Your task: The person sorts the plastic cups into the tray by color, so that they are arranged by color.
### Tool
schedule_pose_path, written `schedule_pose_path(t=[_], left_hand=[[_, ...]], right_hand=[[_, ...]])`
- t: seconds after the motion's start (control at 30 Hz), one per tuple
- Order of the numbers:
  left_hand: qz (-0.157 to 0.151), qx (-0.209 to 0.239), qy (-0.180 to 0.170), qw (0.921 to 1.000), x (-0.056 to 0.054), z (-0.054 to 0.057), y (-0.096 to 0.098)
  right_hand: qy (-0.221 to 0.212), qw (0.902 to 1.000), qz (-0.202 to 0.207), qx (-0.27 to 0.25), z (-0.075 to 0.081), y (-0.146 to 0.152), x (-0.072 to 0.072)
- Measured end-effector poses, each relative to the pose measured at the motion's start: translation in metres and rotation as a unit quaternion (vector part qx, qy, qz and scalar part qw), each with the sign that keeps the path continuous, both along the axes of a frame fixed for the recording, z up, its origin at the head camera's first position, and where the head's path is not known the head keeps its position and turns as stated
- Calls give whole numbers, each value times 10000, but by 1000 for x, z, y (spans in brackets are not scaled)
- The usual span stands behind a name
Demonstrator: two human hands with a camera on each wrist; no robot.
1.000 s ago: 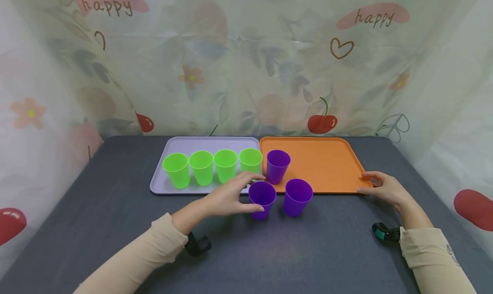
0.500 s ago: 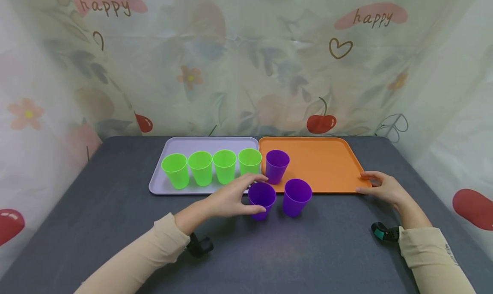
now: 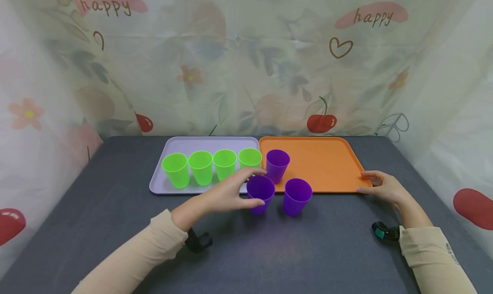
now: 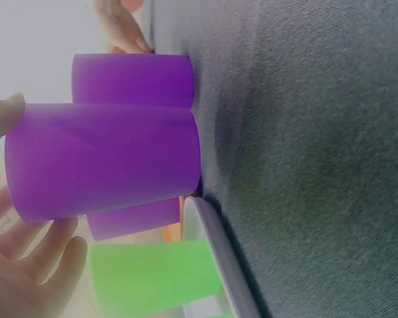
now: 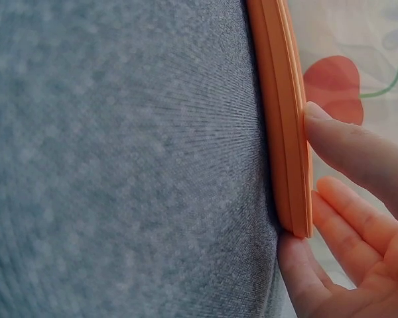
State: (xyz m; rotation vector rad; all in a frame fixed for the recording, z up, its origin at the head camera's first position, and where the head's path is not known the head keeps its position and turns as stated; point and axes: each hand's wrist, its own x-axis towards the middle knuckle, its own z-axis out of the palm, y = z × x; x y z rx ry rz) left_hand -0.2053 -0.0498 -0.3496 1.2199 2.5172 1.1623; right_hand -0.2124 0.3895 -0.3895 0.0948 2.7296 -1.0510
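My left hand (image 3: 225, 194) grips a purple cup (image 3: 257, 195) between thumb and fingers. That cup is upright, with its base just above the dark table in the left wrist view. A second purple cup (image 3: 295, 200) stands right beside it, before the orange tray (image 3: 321, 165). On that tray's left end stands a third purple cup (image 3: 277, 167). Several green cups (image 3: 201, 167) stand in a row on the lilac tray (image 3: 177, 145). My right hand (image 3: 387, 190) holds the orange tray's near right corner, thumb and fingers on its rim in the right wrist view.
The two trays lie side by side at the back of the dark table (image 3: 292, 255). A patterned curtain (image 3: 239, 97) hangs behind the table and along both sides. Each wrist wears a black band.
My left hand has raised the purple cup slightly and moved it a little away from me. My right hand and the other cups stay where they were.
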Motion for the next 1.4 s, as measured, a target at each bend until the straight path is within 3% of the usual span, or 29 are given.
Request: schedule_pose_path(t=[0.33, 0.53, 1.0, 1.2, 1.4], left_hand=[[64, 181, 385, 9991, -3, 13, -1], [141, 223, 349, 9990, -5, 22, 1], [240, 476, 655, 9964, -13, 38, 8], [276, 478, 792, 9953, -19, 45, 15], [307, 639, 717, 9949, -23, 54, 26]], right_hand=[[-12, 10000, 23, 31, 0, 0, 0], [-14, 10000, 12, 40, -1, 1, -1], [-15, 10000, 8, 14, 0, 0, 0], [-6, 10000, 2, -10, 1, 0, 1], [14, 10000, 21, -64, 0, 1, 1]])
